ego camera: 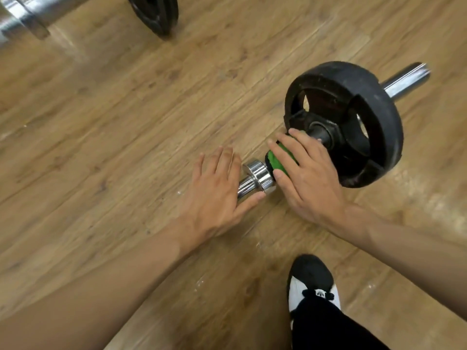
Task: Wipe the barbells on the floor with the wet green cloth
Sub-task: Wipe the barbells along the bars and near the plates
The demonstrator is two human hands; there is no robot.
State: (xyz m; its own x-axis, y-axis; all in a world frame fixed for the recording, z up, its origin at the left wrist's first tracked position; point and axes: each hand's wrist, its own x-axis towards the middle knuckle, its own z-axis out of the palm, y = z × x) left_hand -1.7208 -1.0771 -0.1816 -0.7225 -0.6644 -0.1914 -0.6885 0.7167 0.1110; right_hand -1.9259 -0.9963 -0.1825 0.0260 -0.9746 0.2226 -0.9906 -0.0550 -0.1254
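1. gripping the green cloth (279, 160) with your right hand (310, 180), you have the fingers curled over the top of it and the thumb laid along its near edge, so the hand is clamped round the cloth and the bar beneath it.
2. the cloth is wrapped round the barbell (404, 82) on the stretch between the chrome collar (259, 176) and the black plate (366, 127); your fingertips reach almost to the plate's hub.
3. only a strip of green shows, between your index finger and thumb; the rest is hidden under your palm.
4. your left hand (217, 193) lies flat over the thin shaft just left of the collar, fingers straight and close together, thumb stretched out beneath the bar with its tip at the collar. it curls round nothing.
5. your two hands sit near each other without touching, with the collar between them.
6. the barbell lies on the wooden floor (126, 109), running on a slant from under your left hand up to the right, where its bare chrome end pokes out beyond the plate. the plate stands on its edge.
7. a second barbell (27, 16) lies at the top left, well apart from your hands, blurred, with a dark plate (156, 13) beside it.
8. your black-and-white shoe (312, 281) rests on the floor below your right wrist, under a black trouser leg (326, 327).
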